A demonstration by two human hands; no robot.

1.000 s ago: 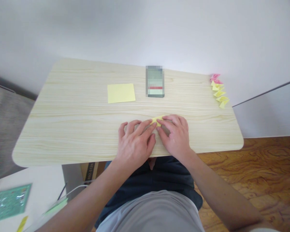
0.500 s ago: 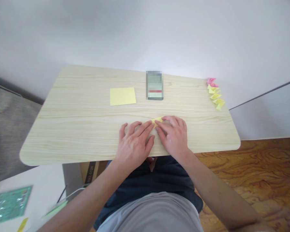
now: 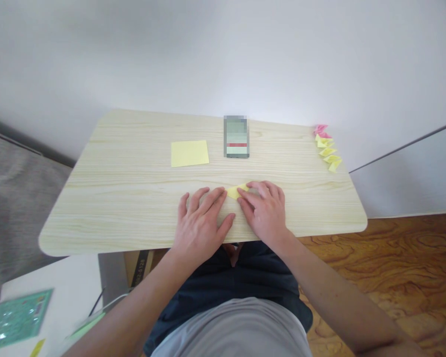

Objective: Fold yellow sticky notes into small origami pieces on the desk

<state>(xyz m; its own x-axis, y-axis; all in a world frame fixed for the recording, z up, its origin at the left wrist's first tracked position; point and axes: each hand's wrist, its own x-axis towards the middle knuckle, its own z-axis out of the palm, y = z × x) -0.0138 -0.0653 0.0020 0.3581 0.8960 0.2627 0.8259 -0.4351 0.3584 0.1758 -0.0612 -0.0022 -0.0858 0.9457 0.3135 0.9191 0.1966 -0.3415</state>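
A small folded piece of yellow paper (image 3: 232,192) lies on the table near its front edge, between my two hands. My left hand (image 3: 200,223) rests flat with spread fingers; its index and middle fingertips touch the paper's left end. At the other end, my right hand (image 3: 266,210) grips the paper with bent fingers, the index finger lying over it and the thumb just below. That end is partly hidden under the fingers.
A flat yellow sheet (image 3: 190,153) and a pixelated phone-like device (image 3: 237,137) lie farther back on the table (image 3: 115,198). Folded yellow pieces (image 3: 327,152) and a pink one (image 3: 321,131) line the right edge. A green packet (image 3: 18,320) sits on a lower white surface.
My left fingers have slid left along the folded yellow paper, uncovering more of it. My right hand stays at its right end. The whole view has shifted slightly.
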